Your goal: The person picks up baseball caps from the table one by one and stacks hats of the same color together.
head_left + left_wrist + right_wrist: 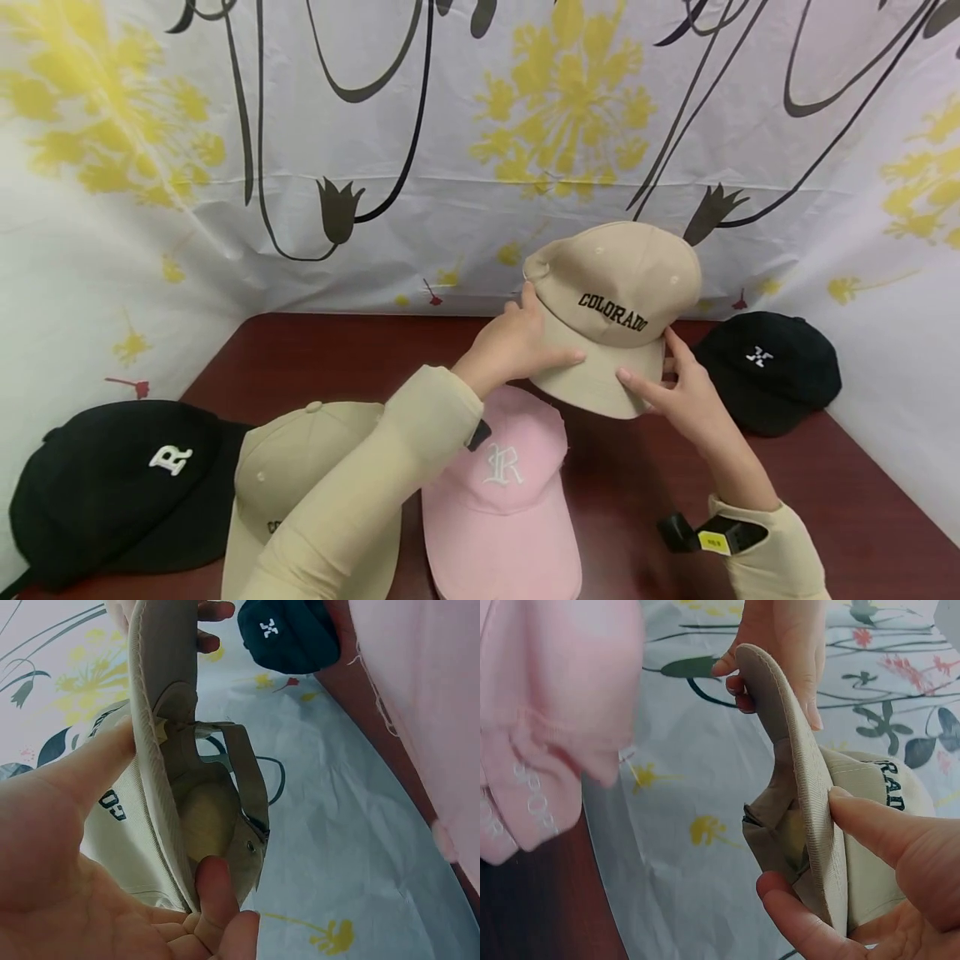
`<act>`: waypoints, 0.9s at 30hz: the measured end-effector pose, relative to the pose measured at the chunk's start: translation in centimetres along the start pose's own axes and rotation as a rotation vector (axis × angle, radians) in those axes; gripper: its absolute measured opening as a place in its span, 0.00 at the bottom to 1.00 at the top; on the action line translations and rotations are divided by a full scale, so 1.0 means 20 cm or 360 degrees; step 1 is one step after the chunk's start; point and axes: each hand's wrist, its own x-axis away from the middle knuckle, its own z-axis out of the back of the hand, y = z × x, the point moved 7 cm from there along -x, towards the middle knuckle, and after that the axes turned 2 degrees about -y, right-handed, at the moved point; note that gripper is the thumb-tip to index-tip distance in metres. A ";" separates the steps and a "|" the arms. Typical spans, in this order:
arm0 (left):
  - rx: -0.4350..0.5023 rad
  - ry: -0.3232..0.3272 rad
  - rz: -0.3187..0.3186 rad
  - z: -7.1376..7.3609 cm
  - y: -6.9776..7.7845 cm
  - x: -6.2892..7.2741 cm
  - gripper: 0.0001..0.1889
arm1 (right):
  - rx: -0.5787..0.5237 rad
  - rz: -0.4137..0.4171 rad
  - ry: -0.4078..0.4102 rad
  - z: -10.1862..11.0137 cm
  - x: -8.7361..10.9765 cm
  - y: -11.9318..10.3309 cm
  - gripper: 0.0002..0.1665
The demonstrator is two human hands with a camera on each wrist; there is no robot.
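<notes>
Both hands hold a beige cap (611,283) marked COLORADO, raised above the back of the table. My left hand (513,342) grips the left edge of its brim, thumb on top. At the brim's other edge, my right hand (686,392) pinches with the thumb above and fingers beneath. In the left wrist view, the left hand (82,855) curls round the brim, and the cap's hollow underside and back strap (244,765) show. The right wrist view has the right hand (907,877) on the brim, thumb on its upper face. Below lies a pink cap (502,500) with a white letter.
A second beige cap (300,450) lies partly behind the left sleeve. Beside it is a black cap (112,483) with a white R. Another black cap (795,367) sits at the right edge of the dark red table (622,492). A patterned cloth (450,142) hangs behind.
</notes>
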 end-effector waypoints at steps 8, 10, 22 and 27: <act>0.0001 0.0039 0.0009 0.05 -0.08 0.11 0.60 | 0.0006 0.0035 -0.0019 -0.07 0.03 -0.10 0.53; 0.0018 0.0049 0.0005 0.07 -0.10 0.13 0.60 | -0.0031 0.0042 -0.0035 -0.10 0.04 -0.12 0.53; 0.0094 0.0138 0.0033 0.14 -0.26 0.29 0.59 | -0.0158 0.0146 -0.0164 -0.27 0.07 -0.25 0.53; 0.0131 0.0174 0.0039 0.16 -0.33 0.37 0.59 | -0.0202 0.0186 -0.0220 -0.33 0.09 -0.30 0.54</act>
